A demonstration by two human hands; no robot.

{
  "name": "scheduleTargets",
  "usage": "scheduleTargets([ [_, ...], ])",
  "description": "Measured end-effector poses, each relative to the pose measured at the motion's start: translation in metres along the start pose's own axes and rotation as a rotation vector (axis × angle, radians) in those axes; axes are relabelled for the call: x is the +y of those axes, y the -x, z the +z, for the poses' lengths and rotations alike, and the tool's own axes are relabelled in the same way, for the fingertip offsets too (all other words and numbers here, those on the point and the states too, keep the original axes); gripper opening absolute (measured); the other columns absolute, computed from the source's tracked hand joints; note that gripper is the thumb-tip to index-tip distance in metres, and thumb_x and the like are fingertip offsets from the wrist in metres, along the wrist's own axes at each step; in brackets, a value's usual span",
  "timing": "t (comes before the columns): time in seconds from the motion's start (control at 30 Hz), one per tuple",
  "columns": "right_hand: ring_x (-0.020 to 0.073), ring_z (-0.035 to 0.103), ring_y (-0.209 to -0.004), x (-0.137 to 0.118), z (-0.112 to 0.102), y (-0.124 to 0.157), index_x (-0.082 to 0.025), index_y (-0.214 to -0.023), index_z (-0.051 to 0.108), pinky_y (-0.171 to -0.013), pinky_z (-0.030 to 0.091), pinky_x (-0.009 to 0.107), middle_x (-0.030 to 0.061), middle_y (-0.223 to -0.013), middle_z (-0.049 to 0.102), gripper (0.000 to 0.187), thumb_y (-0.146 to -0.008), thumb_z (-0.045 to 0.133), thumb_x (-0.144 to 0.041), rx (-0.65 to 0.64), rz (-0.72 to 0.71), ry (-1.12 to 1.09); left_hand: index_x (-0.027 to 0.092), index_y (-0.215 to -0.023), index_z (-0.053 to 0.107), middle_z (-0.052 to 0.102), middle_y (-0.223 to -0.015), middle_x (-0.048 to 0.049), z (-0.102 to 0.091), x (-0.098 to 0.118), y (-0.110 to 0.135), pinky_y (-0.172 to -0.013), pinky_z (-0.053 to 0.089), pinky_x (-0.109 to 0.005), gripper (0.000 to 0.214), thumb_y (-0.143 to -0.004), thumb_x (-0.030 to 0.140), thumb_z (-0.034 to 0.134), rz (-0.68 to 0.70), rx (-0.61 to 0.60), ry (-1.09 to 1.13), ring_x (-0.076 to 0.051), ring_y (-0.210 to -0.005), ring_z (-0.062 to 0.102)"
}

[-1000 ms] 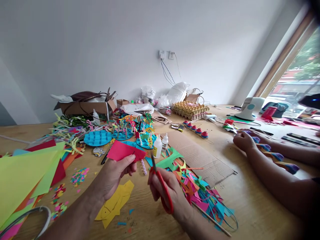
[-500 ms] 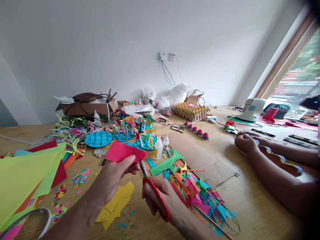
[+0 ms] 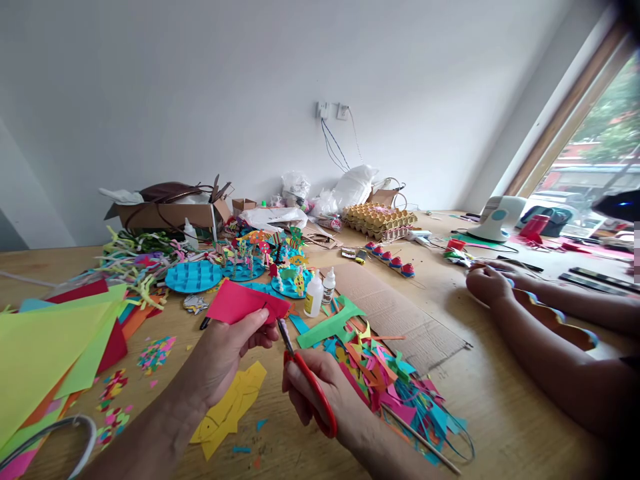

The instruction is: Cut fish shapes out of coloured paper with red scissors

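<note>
My left hand (image 3: 240,343) pinches a piece of red paper (image 3: 240,301) by its lower right part, thumb on top. A dark drawn line shows beside the thumb. My right hand (image 3: 320,387) grips red-handled scissors (image 3: 323,400), fingers in the loops. The blades point up and away, and their tips meet the paper's lower right edge close to my left fingers. Whether the blades are parted is hard to make out. Below my hands lies cut yellow paper (image 3: 233,407) with drawn lines on it.
Paper scraps (image 3: 380,380) and a cardboard sheet (image 3: 395,313) lie to the right. Two glue bottles (image 3: 314,297) stand ahead, near blue decorated discs (image 3: 194,276). Coloured sheets (image 3: 55,353) are stacked left. Another person's arms (image 3: 530,340) rest at the right, by an egg-carton strip.
The whole view has shifted slightly, so things sit a little further left. My hands, the paper and the scissors keep nearly the same pose.
</note>
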State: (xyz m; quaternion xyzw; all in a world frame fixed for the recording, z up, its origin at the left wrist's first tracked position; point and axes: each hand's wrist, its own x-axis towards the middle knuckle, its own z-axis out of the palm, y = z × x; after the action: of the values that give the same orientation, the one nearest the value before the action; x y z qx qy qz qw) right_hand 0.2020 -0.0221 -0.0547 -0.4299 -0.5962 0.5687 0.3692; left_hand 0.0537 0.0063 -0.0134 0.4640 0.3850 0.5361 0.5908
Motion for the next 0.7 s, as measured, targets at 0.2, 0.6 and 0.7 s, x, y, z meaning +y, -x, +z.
scheduleTargets([
  [0.2,0.0051,0.034,-0.031,-0.0009,0.0000,0.0006,-0.016,-0.057,0.047,-0.032,0.023,0.015,-0.0059,-0.037,0.041,0.041,-0.075,0.046,-0.053,0.006,-0.027,-0.012,0.014,-0.072,0.067,0.069,-0.062,-0.0011,0.0026,-0.0040,0.0005,-0.056,0.049,-0.024,0.008,-0.073,0.021,0.062,-0.016,-0.024,0.002,-0.014,-0.059,0.060],
  [0.6,0.0057,0.034,-0.032,-0.0007,-0.0001,-0.0001,-0.016,-0.058,0.049,-0.032,0.024,0.017,-0.0058,-0.038,0.041,0.046,-0.073,0.047,-0.060,0.018,-0.040,-0.034,0.015,-0.070,0.067,0.069,-0.061,-0.0010,0.0050,-0.0050,0.0021,-0.055,0.049,-0.024,0.007,-0.071,0.021,0.064,-0.034,-0.029,0.042,-0.014,-0.059,0.060],
  [0.7,0.0057,0.035,-0.032,-0.0023,0.0000,0.0004,-0.016,-0.058,0.049,-0.033,0.024,0.017,-0.0054,-0.038,0.041,0.046,-0.073,0.046,-0.059,0.025,-0.038,-0.032,0.015,-0.071,0.067,0.069,-0.062,-0.0010,0.0051,-0.0049,0.0027,-0.056,0.050,-0.024,0.007,-0.072,0.021,0.063,-0.036,-0.039,0.044,-0.015,-0.060,0.060],
])
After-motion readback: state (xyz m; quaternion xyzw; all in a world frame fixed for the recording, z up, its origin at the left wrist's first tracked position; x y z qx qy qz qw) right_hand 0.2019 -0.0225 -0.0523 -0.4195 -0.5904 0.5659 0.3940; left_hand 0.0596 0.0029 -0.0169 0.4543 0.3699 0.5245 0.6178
